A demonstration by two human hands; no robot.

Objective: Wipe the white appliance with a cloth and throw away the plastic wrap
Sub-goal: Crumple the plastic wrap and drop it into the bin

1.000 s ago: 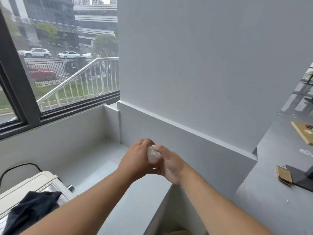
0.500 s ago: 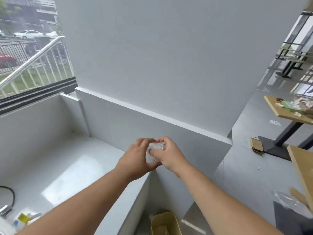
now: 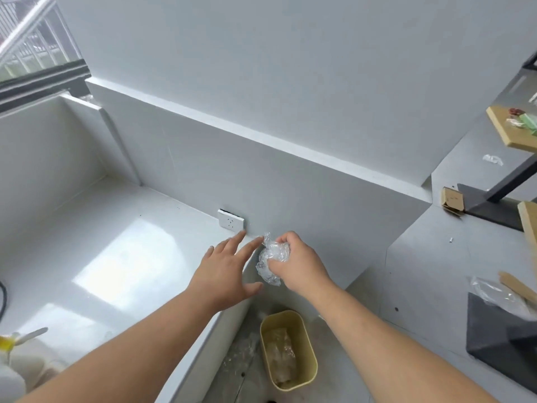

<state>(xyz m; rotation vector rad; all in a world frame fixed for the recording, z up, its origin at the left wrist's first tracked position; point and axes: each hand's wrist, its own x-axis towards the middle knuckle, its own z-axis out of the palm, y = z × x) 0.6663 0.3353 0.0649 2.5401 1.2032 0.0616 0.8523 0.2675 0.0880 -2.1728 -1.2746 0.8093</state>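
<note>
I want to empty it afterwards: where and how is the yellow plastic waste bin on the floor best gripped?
Probably by its rim, from above. The yellow plastic waste bin stands upright and open-topped beside the white counter, with crumpled wrap inside; a long side looks easiest to pinch.

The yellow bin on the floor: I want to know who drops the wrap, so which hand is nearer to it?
Right. The right hand, shut on the plastic wrap, hangs almost above the yellow bin. The left hand is open, over the counter edge.
</note>
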